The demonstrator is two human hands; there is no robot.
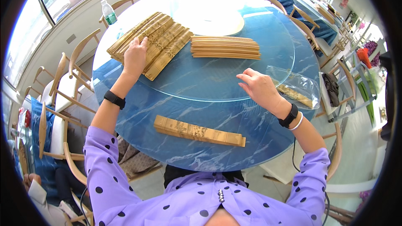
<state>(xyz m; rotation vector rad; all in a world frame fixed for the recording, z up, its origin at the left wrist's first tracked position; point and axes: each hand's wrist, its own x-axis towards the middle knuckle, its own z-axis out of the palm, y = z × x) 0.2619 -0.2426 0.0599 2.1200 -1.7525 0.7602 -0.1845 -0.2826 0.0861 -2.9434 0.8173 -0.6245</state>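
My left hand (136,55) rests on a fanned pile of flat gold cartons (167,35) with dark printing, its fingers a little apart. Over the right part of the table, my right hand (263,87) is held with its fingers loosely bent and spaced, and nothing shows in them. To its upper left lies a neat row of thin, light-brown sticks (225,47). One long gold carton (199,132) lies by itself near the table's front edge. Beside my right hand is a clear plastic bag (303,84) with a gold strip-like piece inside.
The round table (176,155) has a blue marbled top and a glass turntable (251,96) on it. A water bottle (109,12) with a green label stands at the far left. Wooden chairs (81,52) surround the table. Another person's hand (32,179) shows at the lower left.
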